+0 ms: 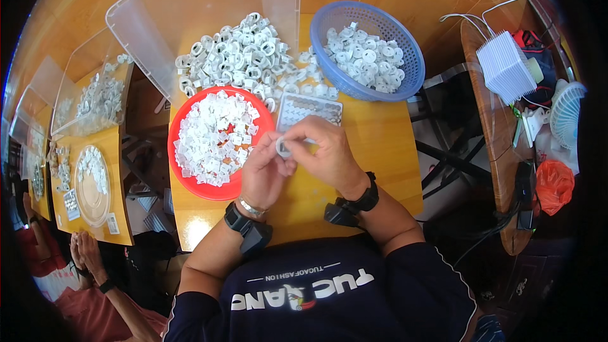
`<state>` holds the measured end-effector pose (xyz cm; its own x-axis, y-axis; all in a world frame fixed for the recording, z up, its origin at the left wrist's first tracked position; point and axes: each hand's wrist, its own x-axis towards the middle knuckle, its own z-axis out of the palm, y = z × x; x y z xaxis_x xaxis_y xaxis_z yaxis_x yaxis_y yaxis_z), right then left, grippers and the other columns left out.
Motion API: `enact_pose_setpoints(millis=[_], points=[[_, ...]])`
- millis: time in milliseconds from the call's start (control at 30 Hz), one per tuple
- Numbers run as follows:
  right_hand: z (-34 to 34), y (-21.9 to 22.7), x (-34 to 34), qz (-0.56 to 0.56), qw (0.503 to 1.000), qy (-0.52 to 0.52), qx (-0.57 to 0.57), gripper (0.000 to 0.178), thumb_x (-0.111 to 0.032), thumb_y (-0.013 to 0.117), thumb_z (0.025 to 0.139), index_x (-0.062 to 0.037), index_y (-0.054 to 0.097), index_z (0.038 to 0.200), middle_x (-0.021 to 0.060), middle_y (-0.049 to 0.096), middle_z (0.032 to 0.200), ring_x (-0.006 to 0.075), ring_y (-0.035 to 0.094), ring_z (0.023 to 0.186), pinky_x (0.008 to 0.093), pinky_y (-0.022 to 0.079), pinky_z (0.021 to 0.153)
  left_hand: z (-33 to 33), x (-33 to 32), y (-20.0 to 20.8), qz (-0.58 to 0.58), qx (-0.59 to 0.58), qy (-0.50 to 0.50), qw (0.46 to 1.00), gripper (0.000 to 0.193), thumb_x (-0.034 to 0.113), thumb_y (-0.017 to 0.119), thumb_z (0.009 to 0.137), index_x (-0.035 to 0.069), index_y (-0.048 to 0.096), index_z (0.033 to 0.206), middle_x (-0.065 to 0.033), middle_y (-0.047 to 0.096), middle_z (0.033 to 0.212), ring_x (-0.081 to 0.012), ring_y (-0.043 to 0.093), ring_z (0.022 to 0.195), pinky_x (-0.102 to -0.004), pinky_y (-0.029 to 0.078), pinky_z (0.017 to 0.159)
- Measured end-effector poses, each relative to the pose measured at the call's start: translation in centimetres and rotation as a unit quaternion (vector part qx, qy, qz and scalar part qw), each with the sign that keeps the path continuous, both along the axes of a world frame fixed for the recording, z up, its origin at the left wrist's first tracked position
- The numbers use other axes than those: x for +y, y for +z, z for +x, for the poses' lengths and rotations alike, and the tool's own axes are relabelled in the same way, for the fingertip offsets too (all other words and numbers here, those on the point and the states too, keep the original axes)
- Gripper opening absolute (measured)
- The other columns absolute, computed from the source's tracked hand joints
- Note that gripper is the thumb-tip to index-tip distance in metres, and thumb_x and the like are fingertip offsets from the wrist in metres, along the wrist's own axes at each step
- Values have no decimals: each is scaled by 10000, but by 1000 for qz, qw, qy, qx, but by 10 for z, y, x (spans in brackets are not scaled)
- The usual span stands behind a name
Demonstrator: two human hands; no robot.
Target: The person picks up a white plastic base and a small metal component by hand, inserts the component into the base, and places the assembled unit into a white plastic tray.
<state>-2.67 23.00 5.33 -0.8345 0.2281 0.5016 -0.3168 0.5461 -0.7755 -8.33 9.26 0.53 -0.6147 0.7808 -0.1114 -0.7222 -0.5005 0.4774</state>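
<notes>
Between my two hands is a small white round plastic part [282, 147], ring-shaped at its rim. My left hand [263, 171] grips it with bent fingers, while my right hand [324, 152] pinches at its upper edge. Just left of them a red round tray [179, 174] carries many small white square-ish plastic pieces [212, 136]. Beyond my hands lies a clear compartment tray [310, 109] with rows of small pale parts, its near edge partly hidden by my right hand. A heap of white ring-shaped parts [237, 57] is spread behind the red tray.
A blue perforated basket [411, 66] of white round parts stands at the back right. An upright clear plastic sheet [171, 9] edges the yellow table [380, 145]. On the right, a side table holds a small fan [567, 111] and red bag [554, 187]. Co-workers' hands [88, 256] show at left.
</notes>
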Motion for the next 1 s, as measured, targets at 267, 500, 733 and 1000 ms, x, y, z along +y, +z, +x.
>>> enact_pose_setpoints(millis=[267, 500, 733, 1000], points=[[1, 3, 5, -18, 1000, -5, -4, 87, 15, 662, 776, -15, 632, 851, 98, 621, 786, 230, 616, 690, 317, 489, 623, -1, -1, -1, 7, 0, 2, 1000, 172, 197, 523, 950, 54, 531, 1043, -63, 605, 836, -150, 571, 699, -254, 445, 638], [2, 5, 19, -132, 988, 43, -63, 162, 17, 614, 823, 5, 672, 974, 82, 638, 858, 142, 617, 780, 257, 495, 706, -5, -2, -6, 94, -11, -30, 995, 221, 243, 547, 926, 55, 524, 1038, -65, 584, 878, -163, 548, 794, -279, 428, 696], [0, -4, 11, -168, 977, 92, -93, 147, 2, 610, 848, 15, 669, 982, 76, 656, 870, 115, 610, 791, 251, 494, 706, -1, -1, 10, 88, -22, 5, 996, 253, 250, 613, 873, 50, 498, 978, -64, 523, 852, -180, 508, 772, -282, 429, 711], [5, 8, 10, -178, 976, 52, -112, 85, -38, 656, 845, 20, 661, 906, 67, 665, 843, 97, 627, 769, 237, 499, 691, -4, -2, 7, 73, 8, 1, 997, 227, 237, 578, 905, 43, 499, 994, -63, 553, 849, -159, 528, 763, -271, 433, 684]])
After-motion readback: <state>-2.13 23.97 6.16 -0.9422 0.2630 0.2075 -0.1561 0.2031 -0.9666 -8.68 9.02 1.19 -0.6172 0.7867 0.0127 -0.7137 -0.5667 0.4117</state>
